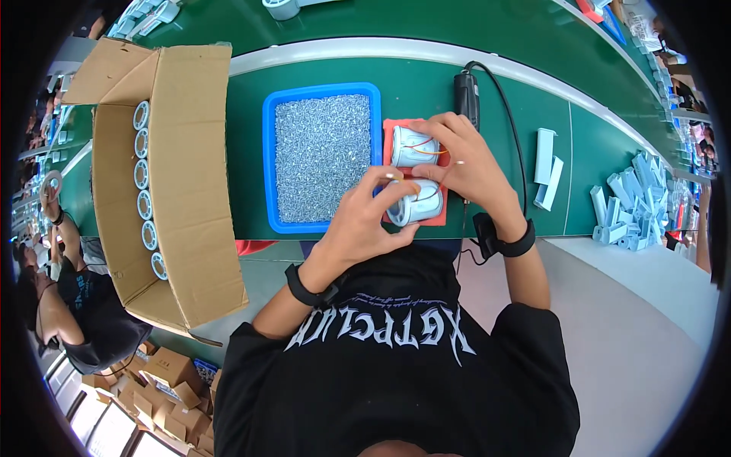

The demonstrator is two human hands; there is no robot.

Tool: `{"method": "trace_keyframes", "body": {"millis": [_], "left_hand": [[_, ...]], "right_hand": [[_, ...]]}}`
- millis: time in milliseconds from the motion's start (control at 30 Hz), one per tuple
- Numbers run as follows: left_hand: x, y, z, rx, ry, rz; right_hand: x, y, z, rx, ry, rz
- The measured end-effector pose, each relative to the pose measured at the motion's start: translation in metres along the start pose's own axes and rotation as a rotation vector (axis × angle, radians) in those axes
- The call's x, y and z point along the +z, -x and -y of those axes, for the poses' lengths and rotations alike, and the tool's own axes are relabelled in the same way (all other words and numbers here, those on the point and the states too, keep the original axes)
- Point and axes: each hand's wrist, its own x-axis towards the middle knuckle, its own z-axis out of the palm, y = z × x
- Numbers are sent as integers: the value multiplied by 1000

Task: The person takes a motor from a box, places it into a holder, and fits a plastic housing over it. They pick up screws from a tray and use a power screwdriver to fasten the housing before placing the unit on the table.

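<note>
Two pale blue-white round plastic housings with thin wires sit side by side in a red holder (437,222) on the green table. My left hand (356,217) is closed round the near housing (427,204), fingers over its top and thumb at its near side. Across the far housing (407,154) my right hand (463,156) is curled, fingertips at its far edge and thumb by its near side. Red and orange-yellow wires (419,144) run over that far housing toward my right fingers. My fingers partly hide both housings.
Left of the holder is a blue tray (269,164) full of small metal screws. An open cardboard box (194,183) with several ring-ended parts stands farther left. A black corded power screwdriver (466,97) lies behind my right hand. Pale plastic pieces (632,199) are piled at right.
</note>
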Motion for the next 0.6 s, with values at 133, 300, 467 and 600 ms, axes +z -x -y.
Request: {"method": "trace_keyframes", "body": {"millis": [133, 300, 467, 600], "left_hand": [[-5, -4, 10, 86, -54, 41], [-1, 0, 18, 110, -29, -12], [-3, 0, 14, 28, -61, -6], [0, -2, 10, 30, -46, 54]], "right_hand": [[1, 1, -3, 39, -40, 14], [3, 4, -3, 36, -43, 8], [-5, 4, 0, 26, -29, 57], [-5, 3, 6, 91, -9, 86]]}}
